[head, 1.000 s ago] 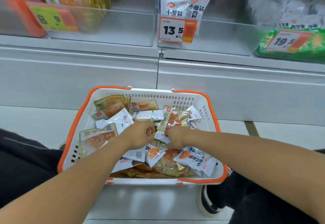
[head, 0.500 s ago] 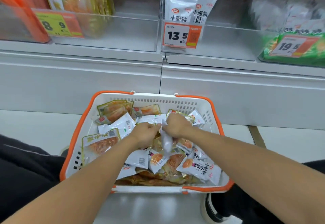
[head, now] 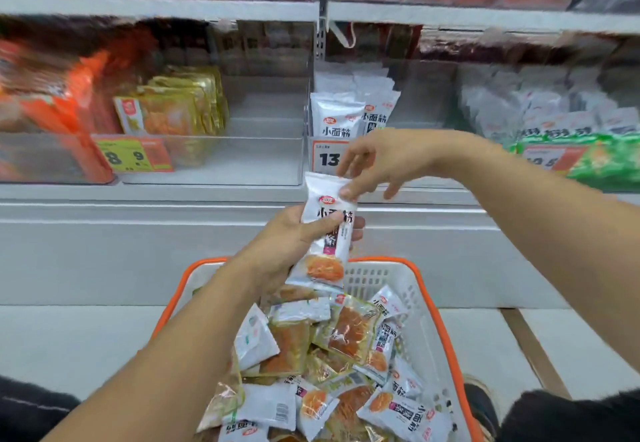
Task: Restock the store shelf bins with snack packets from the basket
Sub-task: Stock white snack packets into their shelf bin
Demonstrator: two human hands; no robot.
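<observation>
Both hands risen from basket (head: 420, 299); left hand (head: 289, 245) grip, right hand (head: 375, 164) pinch hold one white packet (head: 327, 230).

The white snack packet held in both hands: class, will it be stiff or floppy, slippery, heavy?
The white snack packet probably flexes: it's a thin sealed pouch. Its glossy film looks slippery. Likely light, since the right hand pinches its top with fingertips while the left hand grips it.
</observation>
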